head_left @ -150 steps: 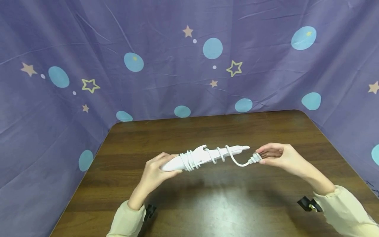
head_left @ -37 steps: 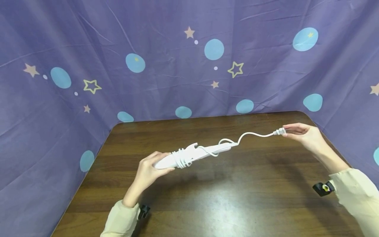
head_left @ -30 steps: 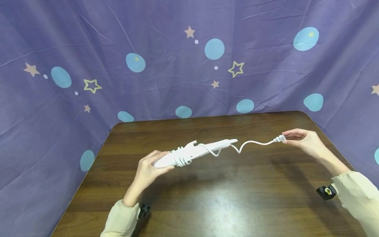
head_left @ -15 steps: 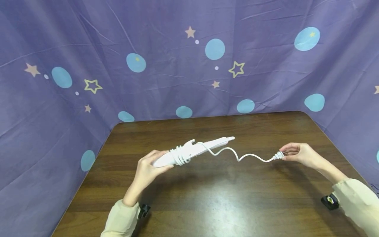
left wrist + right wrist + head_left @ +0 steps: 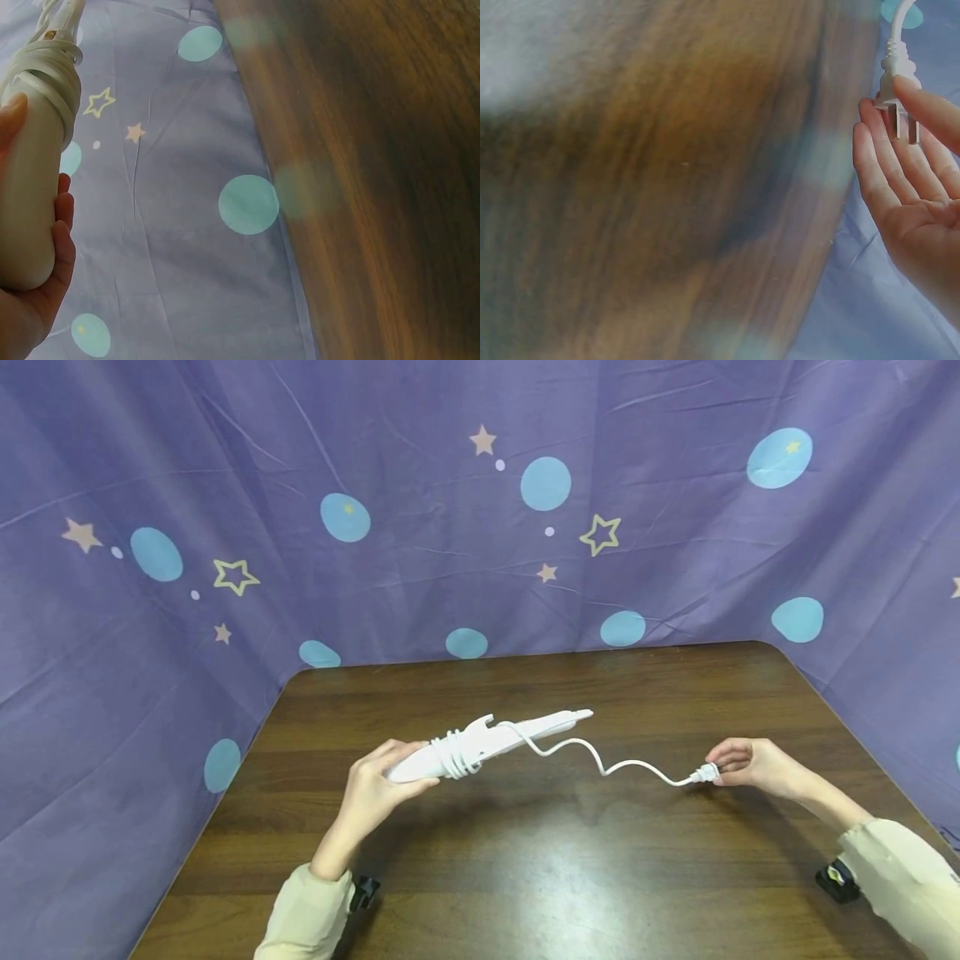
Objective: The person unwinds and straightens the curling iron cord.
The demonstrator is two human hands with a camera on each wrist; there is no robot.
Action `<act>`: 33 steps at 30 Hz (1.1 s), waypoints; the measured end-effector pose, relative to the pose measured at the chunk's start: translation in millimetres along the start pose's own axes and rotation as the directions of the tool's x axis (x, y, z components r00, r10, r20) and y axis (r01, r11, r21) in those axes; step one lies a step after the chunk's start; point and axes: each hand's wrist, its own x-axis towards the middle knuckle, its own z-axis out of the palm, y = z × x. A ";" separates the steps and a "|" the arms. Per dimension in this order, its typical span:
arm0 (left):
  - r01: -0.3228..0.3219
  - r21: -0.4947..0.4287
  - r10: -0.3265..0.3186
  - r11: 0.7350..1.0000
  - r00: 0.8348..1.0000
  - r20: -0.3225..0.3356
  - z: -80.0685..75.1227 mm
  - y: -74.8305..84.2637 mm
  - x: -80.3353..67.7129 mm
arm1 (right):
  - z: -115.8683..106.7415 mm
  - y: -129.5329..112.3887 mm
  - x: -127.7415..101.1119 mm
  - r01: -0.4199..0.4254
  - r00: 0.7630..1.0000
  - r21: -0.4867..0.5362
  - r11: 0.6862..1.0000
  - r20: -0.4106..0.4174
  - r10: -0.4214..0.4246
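Observation:
In the head view my left hand [image 5: 378, 781] grips the thick rounded end of a white appliance that looks like a curling iron [image 5: 517, 735], held above the table and tilted up to the right. Several turns of its white cord [image 5: 453, 755] wrap the thick part; the rest runs loose in a wavy line to the right. At the cord's end my right hand [image 5: 761, 767] pinches the white plug [image 5: 705, 772] between thumb and fingers. In the right wrist view the two flat prongs of the plug [image 5: 897, 90] point toward the palm. The left wrist view shows fingers around the smooth body [image 5: 34, 202].
A brown wood-grain table [image 5: 540, 860] lies under both hands. Purple cloth [image 5: 420, 552] with stars and blue dots hangs behind it and along its sides. A small black device [image 5: 363, 893] sits on the left wrist and another [image 5: 836, 881] on the right.
My right hand first drew the plug away to the right, unwinding cord from the slim end of the curling iron. Then it lowered toward the table, leaving the cord slack. The left hand shifted slightly left.

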 end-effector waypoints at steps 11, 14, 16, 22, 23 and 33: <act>0.001 -0.001 -0.001 1.000 1.000 0.016 4.5 -1.2 -1.4 | 5.4 14.2 -1.8 0.033 0.996 -0.004 0.999 0.082 -0.032; 0.001 0.000 -0.001 1.000 1.000 0.019 5.3 -0.8 -1.4 | 7.8 15.5 -1.5 0.035 0.995 -0.017 0.999 0.094 -0.034; -0.002 0.001 0.002 1.000 1.000 0.019 5.5 -0.6 -1.2 | 8.9 15.7 -1.5 0.029 0.995 -0.035 0.999 0.097 -0.025; -0.020 -0.007 0.020 1.000 1.000 0.016 6.1 0.9 -0.4 | 10.6 14.3 -1.2 0.028 0.993 -0.062 0.998 0.115 -0.021; -0.018 -0.011 0.018 1.000 1.000 0.017 6.1 1.4 -0.2 | 10.9 13.3 -1.0 0.040 0.993 -0.070 0.997 0.114 -0.032; -0.026 -0.010 0.026 1.000 1.000 0.013 6.4 3.7 2.6 | 17.4 -11.3 5.9 0.053 0.998 -0.273 0.960 -0.026 -0.062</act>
